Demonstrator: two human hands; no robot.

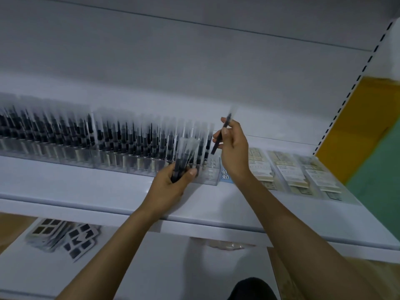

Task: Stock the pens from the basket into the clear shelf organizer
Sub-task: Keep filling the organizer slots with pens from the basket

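left hand (pixel 173 182) grips pen bundle (pixel 184 153), right hand (pixel 234 153) one pen (pixel 215 146); organizer (pixel 209 177) nearly full.

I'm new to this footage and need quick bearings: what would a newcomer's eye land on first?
The long row of dark pens standing in the clear shelf organizer along the white shelf draws the eye first. At its right end, the left hand grips a bundle of pens while the right hand pinches a single pen above that end. Flat beige packets lie to the right.
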